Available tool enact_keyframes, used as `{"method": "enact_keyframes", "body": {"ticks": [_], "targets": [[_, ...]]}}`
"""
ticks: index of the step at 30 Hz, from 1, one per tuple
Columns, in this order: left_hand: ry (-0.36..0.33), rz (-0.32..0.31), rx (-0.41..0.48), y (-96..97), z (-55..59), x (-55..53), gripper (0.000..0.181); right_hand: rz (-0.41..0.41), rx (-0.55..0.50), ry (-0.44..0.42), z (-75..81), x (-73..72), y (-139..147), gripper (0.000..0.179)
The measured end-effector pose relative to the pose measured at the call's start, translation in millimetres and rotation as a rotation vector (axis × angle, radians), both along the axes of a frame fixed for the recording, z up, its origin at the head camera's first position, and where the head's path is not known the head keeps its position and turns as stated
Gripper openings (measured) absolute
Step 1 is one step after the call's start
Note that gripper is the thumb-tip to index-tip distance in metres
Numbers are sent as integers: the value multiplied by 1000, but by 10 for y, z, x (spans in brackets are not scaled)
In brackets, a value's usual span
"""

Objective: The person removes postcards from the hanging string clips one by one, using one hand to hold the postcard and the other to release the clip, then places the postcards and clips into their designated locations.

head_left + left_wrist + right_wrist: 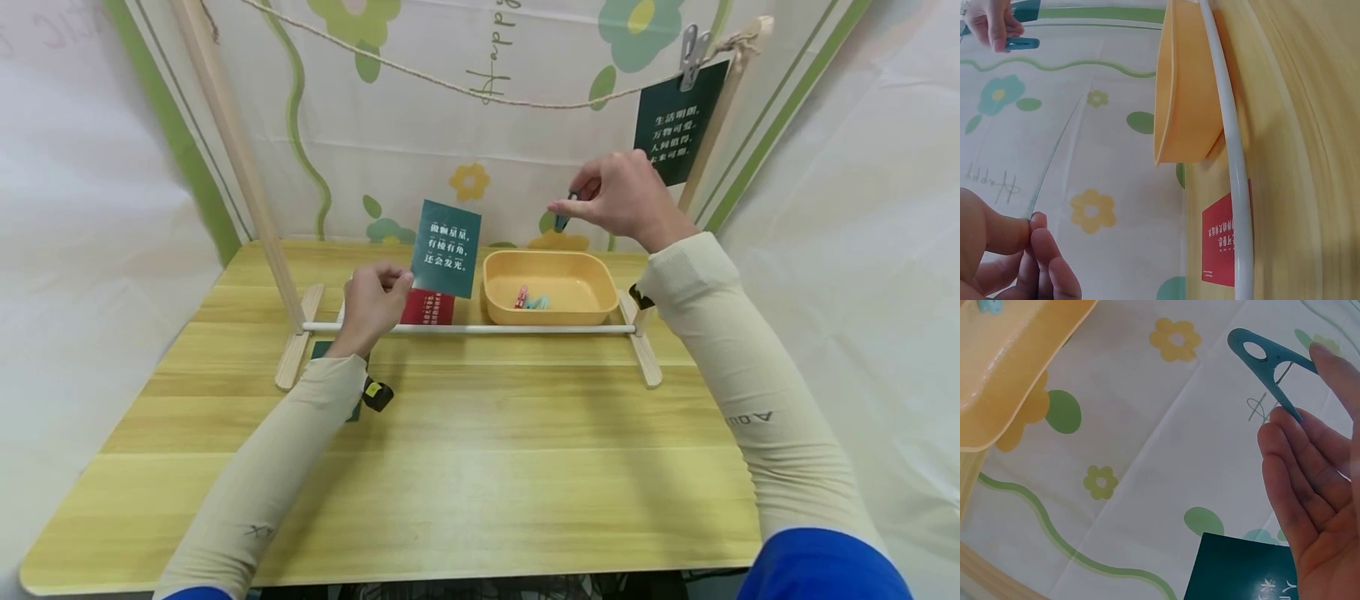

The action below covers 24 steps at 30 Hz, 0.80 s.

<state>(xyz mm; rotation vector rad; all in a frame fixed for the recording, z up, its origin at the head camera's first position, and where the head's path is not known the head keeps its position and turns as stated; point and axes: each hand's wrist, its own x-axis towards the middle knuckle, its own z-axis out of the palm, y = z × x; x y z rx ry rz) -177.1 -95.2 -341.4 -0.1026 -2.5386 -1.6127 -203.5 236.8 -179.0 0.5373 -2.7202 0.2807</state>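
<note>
My left hand [375, 304] pinches a dark green card [447, 246] with white Chinese characters by its lower left corner, raised over the back of the table. In the left wrist view the card shows almost edge-on between thumb and fingers. A blue-teal clothespin [1266, 369] is pinched by its handle ends between the thumb and fingertips of my right hand [626, 200], its other end pointing away. That hand is above the yellow tray and below the rope [450, 86]. Another green card [678, 125] hangs at the rope's right end under a grey clothespin [693, 58].
A yellow tray [551, 318] holds red and light blue clothespins. Wooden posts [232, 150] on feet carry the rope, with a white rod [517, 329] joining them low down. Behind the rod lies a red card [427, 308]; another green card [321, 348] is partly under my left forearm.
</note>
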Motion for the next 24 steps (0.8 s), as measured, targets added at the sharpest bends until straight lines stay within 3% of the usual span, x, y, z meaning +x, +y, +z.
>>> {"method": "enact_keyframes", "body": {"ticks": [14,24], "targets": [[-8,-3,-12,-96,-95,127,23,18,-5,-31,-139,-24,61,37],[-51,-16,-31,-166,-175,189,27,24,-13,-40,-217,-36,76,36]]}}
